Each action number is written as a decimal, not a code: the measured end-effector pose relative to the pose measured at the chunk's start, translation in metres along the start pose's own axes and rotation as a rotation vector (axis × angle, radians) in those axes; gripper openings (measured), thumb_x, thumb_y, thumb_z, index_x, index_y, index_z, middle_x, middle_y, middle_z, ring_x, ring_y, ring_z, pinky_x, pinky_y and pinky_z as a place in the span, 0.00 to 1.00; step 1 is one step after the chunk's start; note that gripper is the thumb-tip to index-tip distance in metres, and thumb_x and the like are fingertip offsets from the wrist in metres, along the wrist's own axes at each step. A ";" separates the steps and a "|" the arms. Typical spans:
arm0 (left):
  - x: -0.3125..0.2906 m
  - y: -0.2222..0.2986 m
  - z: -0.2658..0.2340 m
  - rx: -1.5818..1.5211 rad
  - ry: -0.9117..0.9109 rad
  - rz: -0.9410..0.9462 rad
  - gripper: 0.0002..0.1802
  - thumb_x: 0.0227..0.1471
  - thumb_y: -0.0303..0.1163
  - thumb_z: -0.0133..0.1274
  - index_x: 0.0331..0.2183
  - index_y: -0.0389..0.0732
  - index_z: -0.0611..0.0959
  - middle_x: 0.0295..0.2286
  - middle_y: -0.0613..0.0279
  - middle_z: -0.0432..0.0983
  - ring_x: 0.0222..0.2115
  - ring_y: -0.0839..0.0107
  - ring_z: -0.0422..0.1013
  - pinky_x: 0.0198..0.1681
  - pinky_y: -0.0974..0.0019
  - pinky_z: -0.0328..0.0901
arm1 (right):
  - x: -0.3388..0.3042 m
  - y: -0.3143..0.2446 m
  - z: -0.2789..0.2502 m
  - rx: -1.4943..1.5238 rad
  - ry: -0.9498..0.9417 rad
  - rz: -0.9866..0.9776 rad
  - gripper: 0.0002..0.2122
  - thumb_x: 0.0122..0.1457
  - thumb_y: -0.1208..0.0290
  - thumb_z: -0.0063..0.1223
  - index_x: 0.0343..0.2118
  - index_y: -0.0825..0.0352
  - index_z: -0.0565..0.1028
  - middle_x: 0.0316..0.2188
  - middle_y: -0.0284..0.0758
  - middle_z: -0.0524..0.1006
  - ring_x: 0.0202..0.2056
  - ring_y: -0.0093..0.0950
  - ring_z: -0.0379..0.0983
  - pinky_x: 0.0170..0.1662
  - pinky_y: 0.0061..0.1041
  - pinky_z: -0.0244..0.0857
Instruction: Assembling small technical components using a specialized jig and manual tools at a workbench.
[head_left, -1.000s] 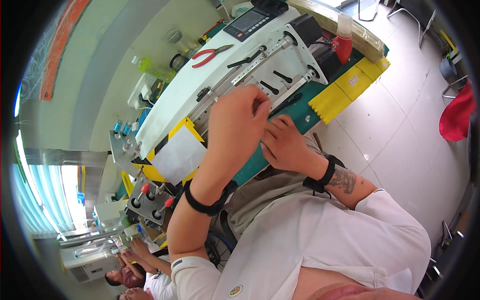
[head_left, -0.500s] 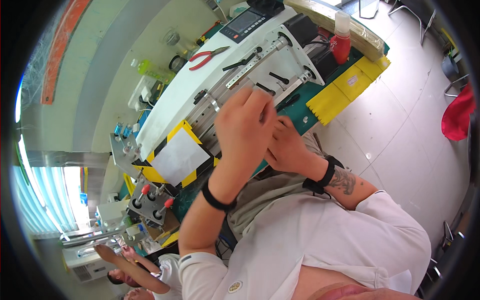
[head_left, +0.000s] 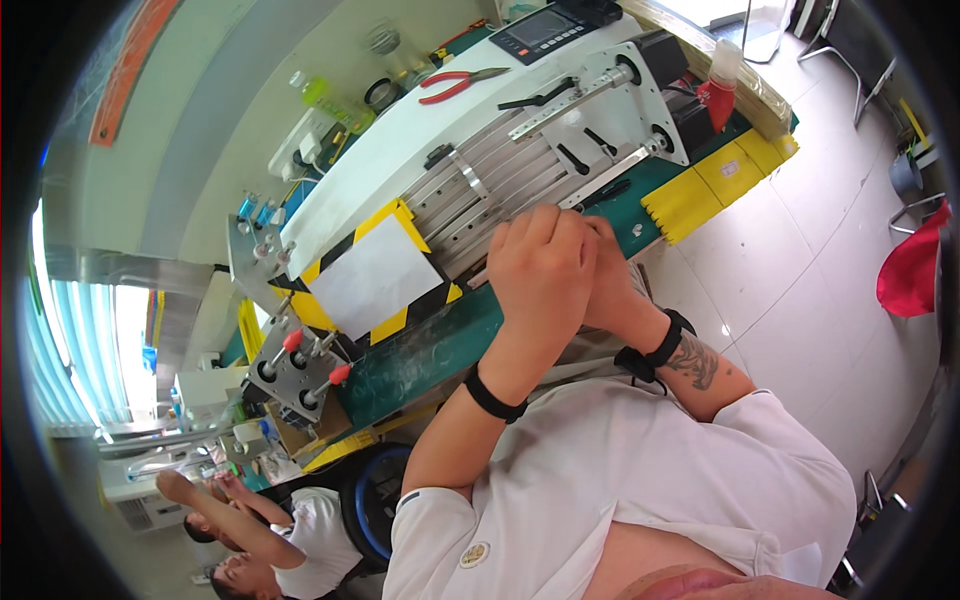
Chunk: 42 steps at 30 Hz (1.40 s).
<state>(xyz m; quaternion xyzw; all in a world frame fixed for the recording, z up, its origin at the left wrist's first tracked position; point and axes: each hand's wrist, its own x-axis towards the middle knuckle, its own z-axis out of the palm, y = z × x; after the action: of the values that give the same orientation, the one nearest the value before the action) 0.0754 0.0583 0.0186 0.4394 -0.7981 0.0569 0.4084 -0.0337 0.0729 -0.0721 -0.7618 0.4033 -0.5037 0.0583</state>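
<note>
Both hands are together just over the near edge of the green-topped bench, in front of a long metal rail machine (head_left: 495, 185). My left hand (head_left: 543, 268) is closed, its fingers curled toward the right hand. Against it, and partly covered by it, my right hand (head_left: 618, 292) has its visible fingers bent inward. Whatever lies between the fingers is hidden. Black clamp levers (head_left: 572, 158) stand on the machine beyond the hands. A white sheet (head_left: 375, 277) framed in yellow and black tape lies left of them.
Red-handled pliers (head_left: 448, 88) rest on the machine's white cover near a control panel (head_left: 540, 35). At right are a red bottle (head_left: 718, 95) and a yellow corrugated strip (head_left: 715, 190). Red-knobbed fittings (head_left: 292, 342) stand at left. Another person (head_left: 315, 530) sits at lower left.
My left hand has come down off the machine, closer against my right hand. The view has shifted, so the bench sits further right and higher. The person at lower left shows more.
</note>
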 end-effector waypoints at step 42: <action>-0.090 0.015 -0.178 -0.677 0.117 -0.035 0.16 0.39 0.18 0.67 0.35 0.39 0.87 0.23 0.64 0.75 0.19 0.65 0.71 0.23 0.64 0.64 | 0.093 -0.185 0.099 0.537 -1.089 0.039 0.10 0.71 0.69 0.51 0.34 0.68 0.79 0.28 0.49 0.82 0.32 0.54 0.78 0.39 0.48 0.72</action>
<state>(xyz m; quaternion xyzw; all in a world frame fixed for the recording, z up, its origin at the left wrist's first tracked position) 0.1966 0.2064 0.0771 0.2886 -0.7394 -0.1931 0.5768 0.1651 0.1025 0.0389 -0.8610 0.1880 -0.1246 0.4558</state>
